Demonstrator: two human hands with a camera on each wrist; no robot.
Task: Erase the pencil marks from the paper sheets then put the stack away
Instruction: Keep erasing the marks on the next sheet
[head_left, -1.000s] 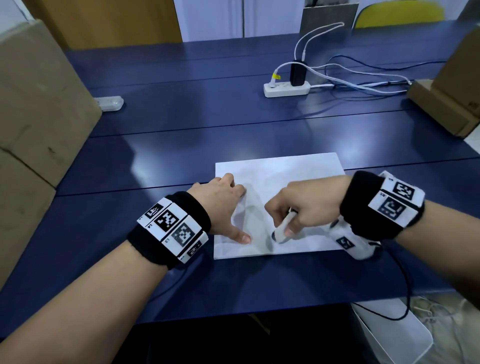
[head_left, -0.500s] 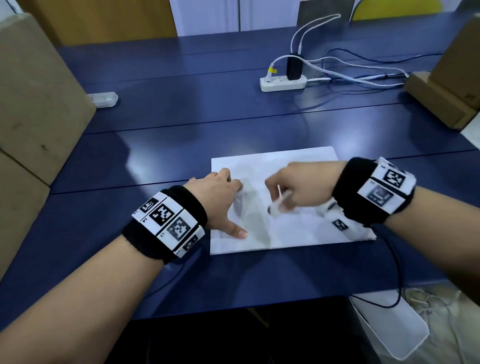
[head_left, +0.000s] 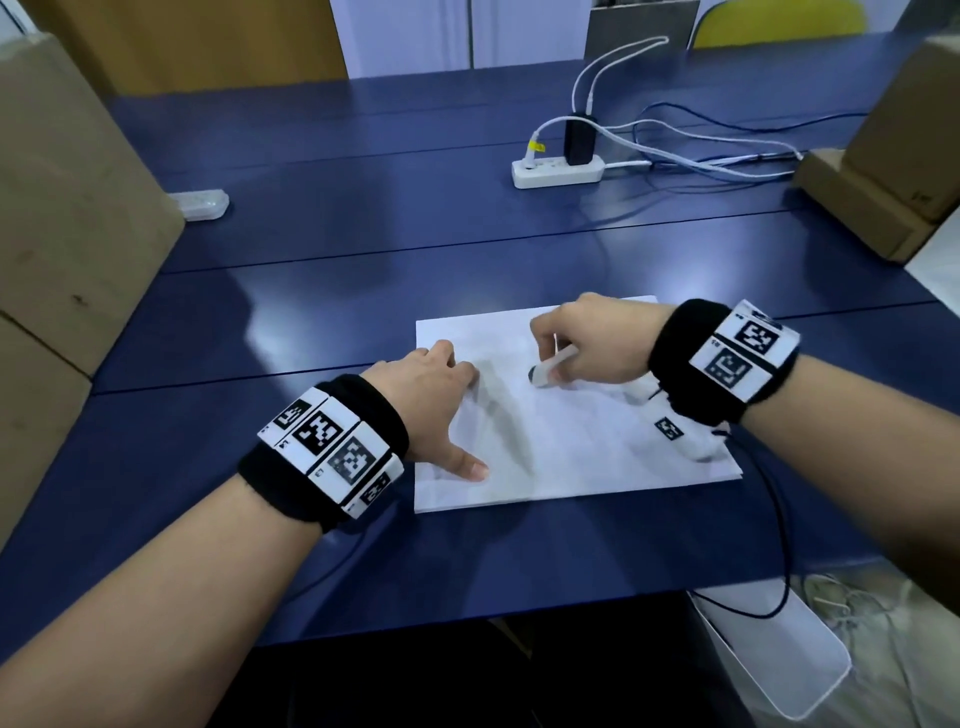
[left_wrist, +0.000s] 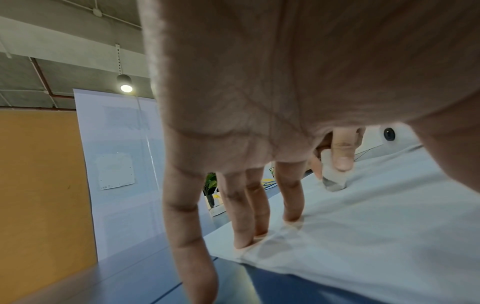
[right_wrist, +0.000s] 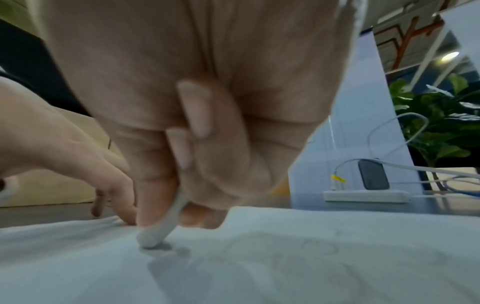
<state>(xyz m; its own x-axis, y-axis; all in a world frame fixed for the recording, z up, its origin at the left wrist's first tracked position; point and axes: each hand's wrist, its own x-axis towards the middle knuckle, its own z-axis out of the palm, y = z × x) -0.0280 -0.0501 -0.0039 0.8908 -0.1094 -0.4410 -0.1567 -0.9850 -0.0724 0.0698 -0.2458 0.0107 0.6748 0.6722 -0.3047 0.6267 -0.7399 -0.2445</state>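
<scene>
Paper (head_left: 571, 441) is lying flat on the dark blue bench (head_left: 363, 291) in the head view, a white stack with slightly offset edges at its near right corner. The left hand (head_left: 436, 405) is pressing on the stack's left part, fingers spread and straight, thumb stretched along the near edge. The right hand (head_left: 597, 343) is curling round a small white eraser (head_left: 545, 370), its grey tip touching the sheet; most of the eraser is hidden inside the grip. Any pencil marks are too faint to make out here. Behind, a white power strip (head_left: 558, 171) with tangled cables is sitting between cardboard boxes (head_left: 78, 208) cut off at both sides.

In the left wrist view, the palm is filling much of the frame. Three fingertips (left_wrist: 293, 216) are pushing down on the paper, wrinkling it slightly, while the little finger is reaching the bench beside the sheet. The eraser's smudged tip is showing beyond, blurred.

In the right wrist view, the fingers are pinching the rounded, soft-looking eraser against the sheet, with a grey smear at its tip. Faint looping pencil outlines (right_wrist: 319, 246) are showing to the right, hard to read.
</scene>
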